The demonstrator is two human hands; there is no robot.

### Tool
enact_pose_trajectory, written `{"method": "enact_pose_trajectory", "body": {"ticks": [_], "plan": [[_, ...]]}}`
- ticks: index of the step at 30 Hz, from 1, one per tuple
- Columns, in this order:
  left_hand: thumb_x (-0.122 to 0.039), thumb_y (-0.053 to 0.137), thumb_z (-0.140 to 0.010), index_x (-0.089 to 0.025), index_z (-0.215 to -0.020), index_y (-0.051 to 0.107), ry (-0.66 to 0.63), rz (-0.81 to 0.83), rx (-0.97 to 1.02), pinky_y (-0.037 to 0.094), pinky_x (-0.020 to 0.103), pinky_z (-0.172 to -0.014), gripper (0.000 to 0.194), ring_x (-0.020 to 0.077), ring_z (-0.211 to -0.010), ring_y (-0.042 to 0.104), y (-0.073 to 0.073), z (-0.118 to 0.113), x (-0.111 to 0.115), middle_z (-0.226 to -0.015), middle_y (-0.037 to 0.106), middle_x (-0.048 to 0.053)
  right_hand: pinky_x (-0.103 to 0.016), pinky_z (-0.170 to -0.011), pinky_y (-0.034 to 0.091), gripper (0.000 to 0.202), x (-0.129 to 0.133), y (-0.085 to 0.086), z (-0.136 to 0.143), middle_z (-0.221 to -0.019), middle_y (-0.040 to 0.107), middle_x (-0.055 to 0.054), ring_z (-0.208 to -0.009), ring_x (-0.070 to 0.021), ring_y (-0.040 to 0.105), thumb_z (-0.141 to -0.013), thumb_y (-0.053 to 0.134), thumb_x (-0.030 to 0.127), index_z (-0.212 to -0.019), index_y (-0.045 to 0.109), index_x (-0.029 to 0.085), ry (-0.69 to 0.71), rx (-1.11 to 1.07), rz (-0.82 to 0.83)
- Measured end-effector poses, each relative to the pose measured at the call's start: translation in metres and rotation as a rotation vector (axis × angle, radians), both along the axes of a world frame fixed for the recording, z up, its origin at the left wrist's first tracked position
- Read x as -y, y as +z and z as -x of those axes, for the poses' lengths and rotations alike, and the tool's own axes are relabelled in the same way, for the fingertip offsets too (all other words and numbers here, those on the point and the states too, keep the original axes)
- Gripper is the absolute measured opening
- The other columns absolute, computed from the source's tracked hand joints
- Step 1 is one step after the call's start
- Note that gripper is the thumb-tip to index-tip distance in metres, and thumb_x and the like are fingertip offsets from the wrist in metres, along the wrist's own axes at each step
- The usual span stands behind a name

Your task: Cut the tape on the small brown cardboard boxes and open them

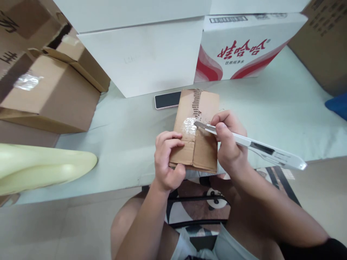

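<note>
A small brown cardboard box [206,148] lies near the table's front edge, with a torn strip along its seam and a patch of clear tape [189,126] on top. My left hand [168,159] grips its near left corner, fingers on the top face and thumb at the front edge. In my right hand [230,139] is a white utility knife [260,147], held like a pen with the blade out. The blade tip is over the seam beside the tape; whether it touches the cardboard I cannot tell.
A phone [167,100] lies left of the box, partly hidden by it. Behind stand a large white box [151,57] and a red-and-white carton [238,50]. Brown cartons [54,86] and a pale yellow object [46,168] are at left, a blue object [337,105] at right.
</note>
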State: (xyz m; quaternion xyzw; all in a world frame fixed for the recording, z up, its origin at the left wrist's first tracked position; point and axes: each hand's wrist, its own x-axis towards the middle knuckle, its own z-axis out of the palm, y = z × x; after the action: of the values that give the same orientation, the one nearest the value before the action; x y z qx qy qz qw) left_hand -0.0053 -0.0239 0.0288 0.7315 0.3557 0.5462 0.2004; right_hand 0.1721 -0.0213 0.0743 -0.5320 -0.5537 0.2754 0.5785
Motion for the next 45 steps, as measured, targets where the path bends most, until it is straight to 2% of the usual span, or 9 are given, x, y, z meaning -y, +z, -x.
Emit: {"method": "enact_pose_trajectory", "body": {"ticks": [17,27,35,45], "plan": [[-0.022,0.053,-0.072,-0.025,-0.109,0.059,0.000,-0.001,0.005,0.053,0.052,-0.101,0.037,0.0290,-0.108,0.064,-0.0004,0.0006,-0.0001,-0.117,0.066,0.008,-0.031,-0.058,0.034,0.020,-0.0016,0.0024,0.0016,-0.069,0.052,0.003,-0.061,-0.0137,0.046,-0.095,0.054,0.039,-0.081,0.056,0.024,-0.018,0.010,0.018],[-0.019,0.053,-0.069,-0.025,-0.110,0.060,-0.015,0.007,0.034,0.053,0.050,-0.102,0.042,0.0277,-0.109,0.062,-0.0004,-0.0013,-0.0004,-0.118,0.065,0.007,-0.031,-0.058,0.034,0.020,-0.0022,0.0040,0.0020,-0.067,0.049,0.004,-0.058,-0.0130,0.039,-0.093,0.054,0.038,-0.080,0.055,0.024,0.009,-0.006,0.015],[-0.020,0.053,-0.070,-0.025,-0.110,0.059,-0.002,0.004,0.009,0.053,0.052,-0.101,0.040,0.0295,-0.109,0.064,0.0000,0.0001,0.0000,-0.118,0.065,0.008,-0.031,-0.058,0.033,0.019,-0.0020,0.0036,0.0019,-0.068,0.049,0.005,-0.058,-0.0123,0.039,-0.094,0.054,0.036,-0.080,0.056,0.023,0.035,-0.022,0.003],[-0.021,0.055,-0.072,-0.026,-0.109,0.060,-0.006,0.012,0.032,0.053,0.051,-0.101,0.038,0.0296,-0.108,0.063,-0.0016,-0.0001,-0.0009,-0.117,0.066,0.008,-0.031,-0.059,0.035,0.022,-0.0011,0.0027,0.0004,-0.068,0.049,0.004,-0.059,-0.0132,0.040,-0.096,0.054,0.041,-0.081,0.056,0.024,0.034,-0.004,0.022]]}}
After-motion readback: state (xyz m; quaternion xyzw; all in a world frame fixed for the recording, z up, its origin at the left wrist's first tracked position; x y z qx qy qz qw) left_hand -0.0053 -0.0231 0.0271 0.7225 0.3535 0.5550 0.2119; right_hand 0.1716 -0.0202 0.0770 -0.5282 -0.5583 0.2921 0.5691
